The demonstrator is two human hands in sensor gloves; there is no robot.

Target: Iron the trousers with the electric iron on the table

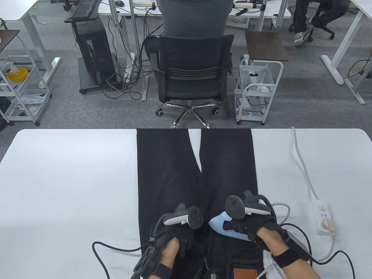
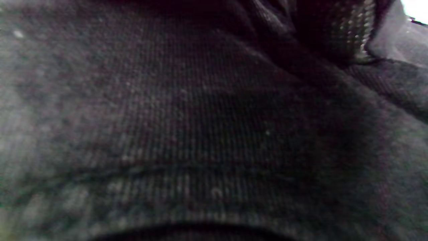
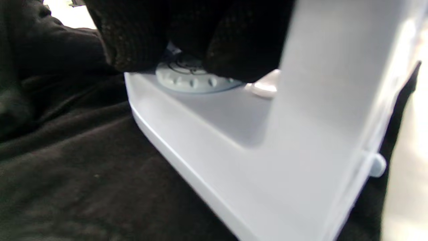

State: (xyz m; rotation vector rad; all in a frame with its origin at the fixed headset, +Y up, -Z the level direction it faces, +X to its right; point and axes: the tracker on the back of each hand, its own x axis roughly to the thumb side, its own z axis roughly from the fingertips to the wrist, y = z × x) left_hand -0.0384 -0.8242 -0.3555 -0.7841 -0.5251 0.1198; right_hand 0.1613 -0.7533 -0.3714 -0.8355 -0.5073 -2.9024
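Trousers of black denim lie flat down the middle of the white table, waistband at the near edge by the person, both legs running straight away to the far edge, where the cuffs reach the rim. That long axis, near to far, is what the next stroke depends on: nearly all the cloth lies ahead of both hands.

The pale blue electric iron sits on the upper part of the right trouser leg, just beyond the waistband, its pointed nose aimed away and slightly toward the centre seam. The right hand is curled round the iron's handle; the right wrist view shows gloved fingers wrapped over the top just above the ribbed dial, with the soleplate edge close against the fabric. The left hand rests on the cloth just beside the iron, over the left hip area; whether its fingers lie flat or curled I cannot tell, since its wrist camera shows only dark weave up close.

Judging by this layout, the right hand is the one placed to push the iron forward along the right leg while the left pins the waist.
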